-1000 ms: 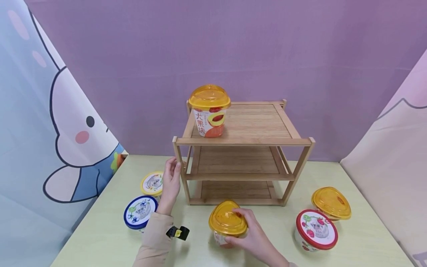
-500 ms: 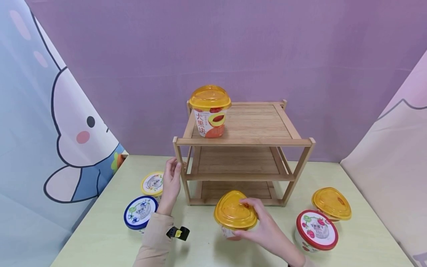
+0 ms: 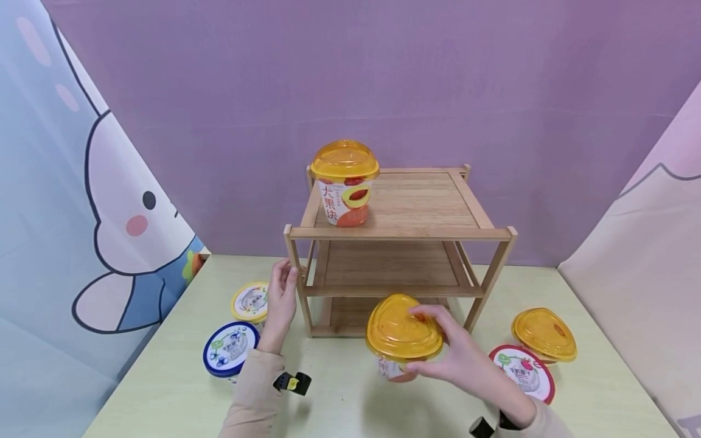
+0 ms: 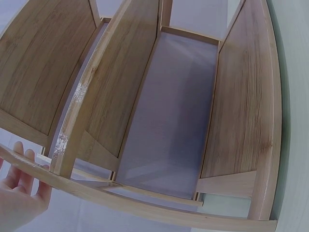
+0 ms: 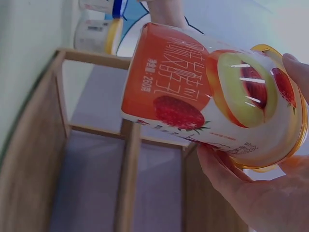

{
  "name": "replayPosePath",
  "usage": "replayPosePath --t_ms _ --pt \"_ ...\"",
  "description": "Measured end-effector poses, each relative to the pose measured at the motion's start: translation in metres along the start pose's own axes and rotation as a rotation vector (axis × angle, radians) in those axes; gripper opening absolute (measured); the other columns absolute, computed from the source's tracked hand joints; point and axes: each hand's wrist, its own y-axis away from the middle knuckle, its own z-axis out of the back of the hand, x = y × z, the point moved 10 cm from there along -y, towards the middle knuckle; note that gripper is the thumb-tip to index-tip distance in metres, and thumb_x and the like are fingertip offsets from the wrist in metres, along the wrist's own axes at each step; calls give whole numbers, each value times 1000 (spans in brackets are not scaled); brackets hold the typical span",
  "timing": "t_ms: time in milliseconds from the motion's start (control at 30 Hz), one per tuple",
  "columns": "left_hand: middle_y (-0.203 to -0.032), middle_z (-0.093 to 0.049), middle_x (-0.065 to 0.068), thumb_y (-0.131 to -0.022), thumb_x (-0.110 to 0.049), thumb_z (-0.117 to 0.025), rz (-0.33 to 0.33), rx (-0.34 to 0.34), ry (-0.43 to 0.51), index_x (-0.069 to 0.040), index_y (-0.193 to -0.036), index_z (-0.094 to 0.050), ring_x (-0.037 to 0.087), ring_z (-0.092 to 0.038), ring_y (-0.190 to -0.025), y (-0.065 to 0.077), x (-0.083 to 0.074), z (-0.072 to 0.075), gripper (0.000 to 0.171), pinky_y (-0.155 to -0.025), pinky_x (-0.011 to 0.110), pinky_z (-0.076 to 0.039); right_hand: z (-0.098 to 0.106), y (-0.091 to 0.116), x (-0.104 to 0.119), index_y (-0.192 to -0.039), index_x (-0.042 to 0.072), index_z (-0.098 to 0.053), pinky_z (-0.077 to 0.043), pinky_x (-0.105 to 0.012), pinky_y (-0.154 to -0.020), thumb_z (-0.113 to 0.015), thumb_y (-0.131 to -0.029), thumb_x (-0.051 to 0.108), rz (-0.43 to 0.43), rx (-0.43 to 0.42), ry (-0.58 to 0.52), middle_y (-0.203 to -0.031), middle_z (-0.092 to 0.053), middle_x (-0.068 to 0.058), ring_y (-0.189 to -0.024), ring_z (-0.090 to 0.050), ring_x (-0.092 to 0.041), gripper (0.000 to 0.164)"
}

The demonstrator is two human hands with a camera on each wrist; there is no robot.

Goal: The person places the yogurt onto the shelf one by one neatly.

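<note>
My right hand (image 3: 460,353) pinches a yogurt cup (image 3: 405,334) with an orange domed lid, thumb on the near side and fingers over the lid's edge. The cup hangs above the table in front of the three-tier wooden rack (image 3: 400,233). In the right wrist view, the cup's (image 5: 193,92) printed wall shows a halved peach and strawberries. At the rack's front left post, my left hand (image 3: 282,304) holds on, its fingertips reaching behind the wood. The left wrist view shows these fingers (image 4: 29,154) at the post. A similar yogurt cup (image 3: 345,182) stands upright on the top shelf, front left.
Left of the rack are a blue-lidded tub (image 3: 231,348) and a yellow-lidded tub (image 3: 250,302), partly behind the left forearm. On the right, a red-lidded tub (image 3: 524,372) stands before another orange-lidded cup (image 3: 544,333). A purple cloth (image 3: 537,121) hangs behind the rack.
My right hand has lifted the yogurt cup off the table and moved it up and to the right, towards the rack. The left hand stays at the post.
</note>
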Motion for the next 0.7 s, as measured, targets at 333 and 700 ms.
replayPosePath --t_ms 333,700 --pt "-102 -50 13 -95 -9 -37 -9 12 -13 8 -117 -37 21 -48 -104 0 -1 -1 28 -87 15 -36 30 -13 12 -123 13 -40 -44 -21 -84 -77 -67 14 -6 36 -7 -120 -47 -9 -102 -51 -10 67" --pt "-102 -50 12 -95 -11 -38 -12 18 -6 7 -118 -37 17 -48 -103 1 0 -1 29 -86 15 -37 61 -28 38 -125 8 -37 -37 -12 -88 -74 -68 4 41 61 -11 -126 -40 -11 -106 -47 -1 69"
